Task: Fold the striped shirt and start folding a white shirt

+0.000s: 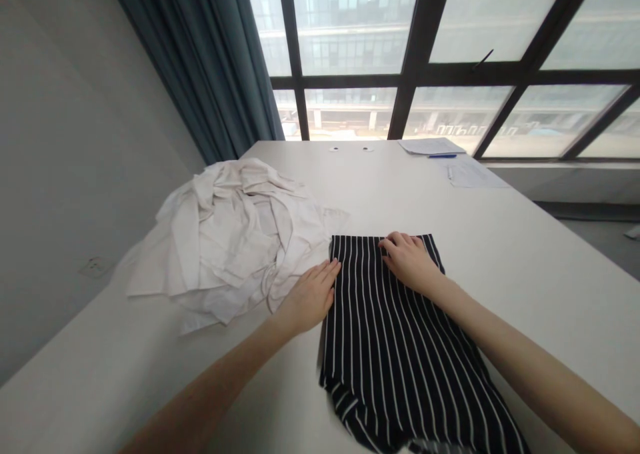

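Observation:
A black cloth with thin white stripes (395, 354) lies folded on the white table (525, 267), running from the middle toward the near edge. My left hand (310, 295) rests flat at the cloth's left edge near its far corner, fingers stretched out and together. My right hand (407, 259) lies palm down on the cloth's far end, its fingers curled slightly over the far fold. Neither hand lifts the cloth.
A crumpled heap of white cloth (230, 231) lies left of the striped one, touching its far left corner. Papers (433, 146) and a blue pen (443, 156) lie at the table's far side by the window. A dark curtain (200, 61) hangs at the far left.

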The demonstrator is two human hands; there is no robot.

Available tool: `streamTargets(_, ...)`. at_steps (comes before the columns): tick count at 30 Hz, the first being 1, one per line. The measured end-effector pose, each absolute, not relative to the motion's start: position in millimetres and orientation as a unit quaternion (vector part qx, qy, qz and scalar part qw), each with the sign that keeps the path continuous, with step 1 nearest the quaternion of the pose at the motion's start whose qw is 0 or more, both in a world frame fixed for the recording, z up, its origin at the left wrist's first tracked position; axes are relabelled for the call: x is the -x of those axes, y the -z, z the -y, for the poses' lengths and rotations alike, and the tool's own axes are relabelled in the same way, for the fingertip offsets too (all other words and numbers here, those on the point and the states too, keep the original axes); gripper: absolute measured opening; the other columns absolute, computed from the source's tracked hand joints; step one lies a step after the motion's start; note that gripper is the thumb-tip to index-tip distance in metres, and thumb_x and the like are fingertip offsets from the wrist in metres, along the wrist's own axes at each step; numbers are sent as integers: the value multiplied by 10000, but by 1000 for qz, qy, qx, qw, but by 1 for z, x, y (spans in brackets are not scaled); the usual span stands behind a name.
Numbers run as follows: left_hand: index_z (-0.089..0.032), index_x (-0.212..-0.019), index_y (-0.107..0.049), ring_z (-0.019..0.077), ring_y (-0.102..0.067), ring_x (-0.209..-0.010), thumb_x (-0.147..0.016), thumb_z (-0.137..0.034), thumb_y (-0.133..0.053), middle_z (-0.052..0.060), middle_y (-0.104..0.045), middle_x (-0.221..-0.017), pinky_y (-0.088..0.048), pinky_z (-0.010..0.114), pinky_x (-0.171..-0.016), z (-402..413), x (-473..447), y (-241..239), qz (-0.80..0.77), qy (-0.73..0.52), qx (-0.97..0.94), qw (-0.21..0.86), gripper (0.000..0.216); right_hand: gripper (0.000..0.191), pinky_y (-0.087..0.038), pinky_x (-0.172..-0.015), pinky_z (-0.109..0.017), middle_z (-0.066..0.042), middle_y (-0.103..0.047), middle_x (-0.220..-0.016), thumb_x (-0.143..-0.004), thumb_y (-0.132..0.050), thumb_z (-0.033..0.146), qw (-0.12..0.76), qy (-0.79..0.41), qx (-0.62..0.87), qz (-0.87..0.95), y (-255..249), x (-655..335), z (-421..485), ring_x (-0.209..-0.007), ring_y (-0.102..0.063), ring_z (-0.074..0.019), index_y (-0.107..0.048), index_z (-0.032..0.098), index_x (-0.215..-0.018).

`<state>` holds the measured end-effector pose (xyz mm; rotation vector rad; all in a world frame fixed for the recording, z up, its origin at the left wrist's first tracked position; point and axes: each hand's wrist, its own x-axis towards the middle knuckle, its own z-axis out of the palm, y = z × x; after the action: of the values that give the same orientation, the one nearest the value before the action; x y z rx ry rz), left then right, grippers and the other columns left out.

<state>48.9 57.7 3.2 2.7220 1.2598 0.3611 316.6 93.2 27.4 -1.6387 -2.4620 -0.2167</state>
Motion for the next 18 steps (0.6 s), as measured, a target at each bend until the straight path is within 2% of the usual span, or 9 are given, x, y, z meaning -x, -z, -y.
streamTargets(3, -147, -1381, -434, 254, -412, -1360, -948, -197, -400, 120, -487, -1443, -347, 474, -1102, -62, -55, -16, -417, -100, -902, 49, 437, 368, -347, -988, -531, -143, -580, -1282, -941, -415, 307, 73, 90, 569, 814, -11, -337, -72, -1219, -478, -338, -579, 203, -1254)
streamTargets(6, -127, -1194, -581, 282, -486, -1284, -976, -281, -401, 141, -638, -1245, -306, 512, -1108, -68, -75, -32, -445, -96, -890, 8, 322, 455, -284, -1062, -552, -108, -509, -1421, -971, -356, 365, 64, 92, 572, 812, 4, -342, -63, -1341, -384, -337, -492, 238, -1385)
streamTargets(8, -96, -1130, -611, 291, -451, -1314, -976, -281, -396, 163, -654, -1192, -261, 494, -1137, -74, -93, -37, -454, -98, -885, -24, 323, 482, -264, -1083, -551, -89, -469, -1467, -978, -339, 384, 61, 93, 575, 811, 9, -341, -63, -1376, -345, -338, -450, 254, -1428)
streamTargets(10, -75, -1208, -576, 285, -365, -1383, -972, -273, -389, 183, -586, -1307, -239, 459, -1156, -79, -108, -35, -440, -102, -892, -32, 360, 492, -258, -1092, -550, -79, -455, -1481, -979, -333, 397, 64, 88, 575, 811, 11, -340, -64, -1387, -334, -335, -431, 271, -1445)
streamTargets(13, -92, -1388, -433, 284, -296, -1426, -975, -346, -379, 180, -414, -1485, -244, 456, -1156, -88, -119, -21, -430, -91, -898, 6, 488, 497, -253, -1100, -554, -72, -444, -1490, -978, -334, 403, 68, 78, 578, 810, 10, -339, -64, -1392, -331, -329, -421, 282, -1452)
streamTargets(18, -104, -1476, -300, 292, -210, -1457, -971, -470, -360, 169, -269, -1561, -214, 457, -1164, -103, -116, -1, -444, -76, -892, 41, 627, 497, -249, -1108, -553, -65, -413, -1512, -978, -351, 397, 62, 77, 587, 804, 10, -340, -69, -1396, -325, -327, -417, 279, -1456)
